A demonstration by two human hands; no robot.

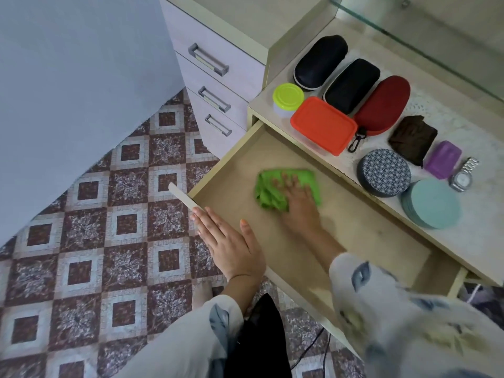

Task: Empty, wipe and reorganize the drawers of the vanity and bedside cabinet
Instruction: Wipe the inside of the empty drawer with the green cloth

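**Open drawer, one cloth, a crowded edge above**

Head view: the drawer [368,230], a shallow tray of pale matte board, stands pulled far out. The right hand [298,203] presses the soft, crumpled green cloth [268,196] onto its floor, fingers spread flat. The left hand [229,241] braces the front panel [184,197] with straight fingers. A heavy downward push could tilt the drawer. An elbow could knock the round teal mats [433,204] off the speckled bench [469,124] edge into it.

Matt wooden drawer [231,192], soft cloth [275,192]
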